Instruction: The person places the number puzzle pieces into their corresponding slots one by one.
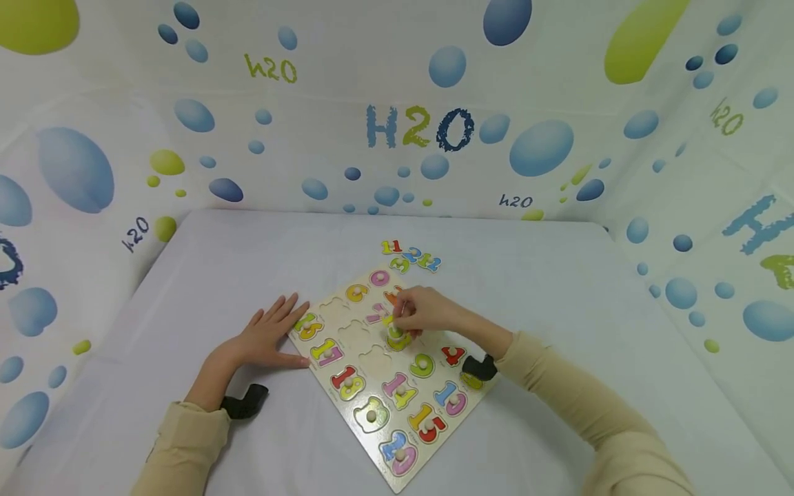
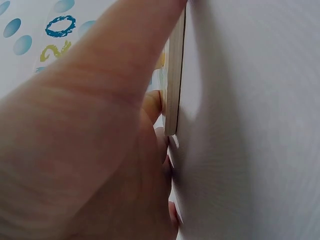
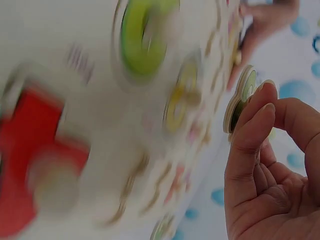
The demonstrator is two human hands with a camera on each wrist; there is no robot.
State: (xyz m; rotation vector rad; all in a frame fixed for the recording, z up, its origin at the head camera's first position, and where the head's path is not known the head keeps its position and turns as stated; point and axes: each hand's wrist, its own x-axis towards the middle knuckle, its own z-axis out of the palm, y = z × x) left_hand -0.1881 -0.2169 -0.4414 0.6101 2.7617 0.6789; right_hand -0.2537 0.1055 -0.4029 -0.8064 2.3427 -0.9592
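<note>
A wooden number puzzle board (image 1: 366, 441) lies tilted on the table, with many knobbed number pieces in it. My left hand (image 1: 269, 337) rests at its left corner, fingers spread and thumb along the edge; in the left wrist view the fingers (image 2: 153, 105) touch the board's side. Above the middle of the board, my right hand (image 1: 428, 310) pinches a number puzzle piece (image 3: 248, 87) between thumb and index finger. Its face looks partly green and the fingers hide much of it. A yellow number piece (image 3: 175, 107) sits just below it.
Past the board's far corner lie several loose number pieces, among them a yellow-and-red 11 (image 1: 391, 246) and a green-and-blue 12 (image 1: 429, 262). Bare recesses (image 1: 355, 335) show in the board's left half. A printed H2O curtain (image 1: 335, 89) surrounds the white-covered table (image 1: 248, 255).
</note>
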